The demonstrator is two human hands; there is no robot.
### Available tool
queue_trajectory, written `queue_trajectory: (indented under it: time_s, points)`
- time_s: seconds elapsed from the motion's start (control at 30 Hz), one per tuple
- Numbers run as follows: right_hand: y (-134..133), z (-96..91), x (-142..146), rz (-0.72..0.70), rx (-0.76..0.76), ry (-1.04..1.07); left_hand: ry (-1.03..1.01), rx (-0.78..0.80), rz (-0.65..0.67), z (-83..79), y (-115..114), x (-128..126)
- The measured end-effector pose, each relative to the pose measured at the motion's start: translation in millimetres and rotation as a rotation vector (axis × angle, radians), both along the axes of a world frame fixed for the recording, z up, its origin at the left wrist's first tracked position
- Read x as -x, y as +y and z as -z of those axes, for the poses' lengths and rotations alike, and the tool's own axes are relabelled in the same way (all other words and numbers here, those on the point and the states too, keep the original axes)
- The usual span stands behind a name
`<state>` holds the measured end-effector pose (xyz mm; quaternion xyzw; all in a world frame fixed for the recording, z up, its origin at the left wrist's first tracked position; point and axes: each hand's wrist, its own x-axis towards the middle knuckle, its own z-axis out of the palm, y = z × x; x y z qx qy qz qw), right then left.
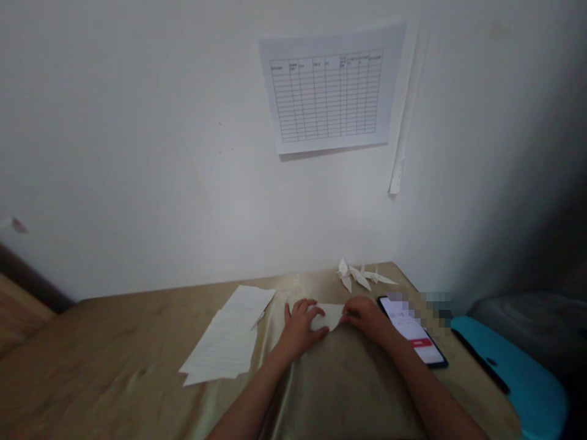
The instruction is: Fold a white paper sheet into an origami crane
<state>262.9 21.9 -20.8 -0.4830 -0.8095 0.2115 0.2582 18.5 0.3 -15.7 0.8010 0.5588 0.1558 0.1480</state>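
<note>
The likeliest trouble is with the small white sheet, which lies on the cloth-covered bench just left of the phone. The right hand, nearest the phone, has its fingers drawn together on the sheet's near-side corner; the left hand, farther left of the phone, arches over the other end, thumb and index finger well apart, fingertips resting on the paper. If one hand pulls while the other presses, the sheet could tear or crease askew. The soft, rumpled cover gives a poor backing for a sharp fold. The right forearm overlaps the phone in view; whether they touch I cannot tell, but a careless sweep could knock it. The white folded pieces, beyond the phone and somewhat left, look light enough to scatter in a draught or be crushed by a reaching hand. The loose papers, well left of the phone, could slide if an elbow catches them.

Nothing reads plainly as a container. The turquoise object right of the phone might be a case; its contents, if any, are hidden.
</note>
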Motion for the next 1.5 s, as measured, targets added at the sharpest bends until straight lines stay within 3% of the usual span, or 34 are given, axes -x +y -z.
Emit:
queue_trajectory:
  time_s: [0.5,0.97,1.5]
  points:
    - [-0.6,-5.8,-8.3,-0.007,0.013,0.016,-0.030,0.026,-0.009,2.7,3.8,-0.3]
    - [2.2,3.2,11.4,0.261,0.024,0.027,-0.018,0.053,-0.021,-0.3,4.6,-2.3]
    - [2.2,4.0,21.7,0.326,0.022,-0.071,-0.004,0.014,-0.047,-1.3,2.1,-7.7]
